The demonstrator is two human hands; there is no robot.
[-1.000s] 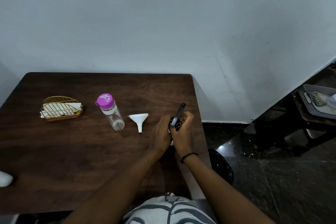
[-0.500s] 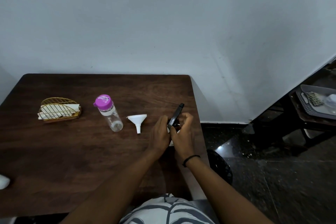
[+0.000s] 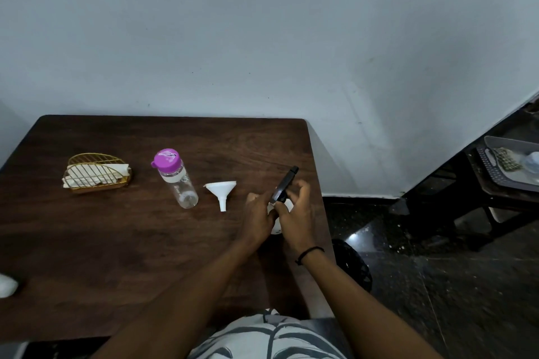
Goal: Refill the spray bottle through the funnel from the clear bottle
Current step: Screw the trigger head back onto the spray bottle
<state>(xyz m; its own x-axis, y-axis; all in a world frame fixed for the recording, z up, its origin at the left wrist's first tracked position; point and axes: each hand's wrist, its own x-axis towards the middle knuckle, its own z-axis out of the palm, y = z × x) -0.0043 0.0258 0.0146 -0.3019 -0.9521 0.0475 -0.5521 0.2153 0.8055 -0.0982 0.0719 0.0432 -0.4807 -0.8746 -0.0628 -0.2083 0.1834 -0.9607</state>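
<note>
- Gold wire napkin holder sits far left on the desk, well apart from the work; no part in this step, leave it.
- Clear bottle, purple cap on, stands upright left of centre. Looks nearly empty from here, can't tell the level for sure. Cap not yet off, so pouring is a later step.
- White funnel lies on its side just right of the clear bottle, spout toward the person, untouched. Near enough to grab w/o reaching far.
- Left hand wraps the white body of the spray bottle near the desk's right edge; its grip is clamped around the body. Job here, I judge: hold the body dead still & upright so it can't spin w/ the head.
- Right hand has its grip closed on the collar under the black spray head, which tilts up & away. Step in hand looks like unscrewing the head.
- To do it well: turn the collar, not the nozzle; short twists, regrip btwn turns; keep the bottle base planted on the desk.
- Once loose, lift the head straight up so the dip tube (not visible now) clears the neck w/o flicking drops.
- Bottle is close to the desk's right edge; nudge it inward before pouring, else a knock could send it to the floor.
</note>
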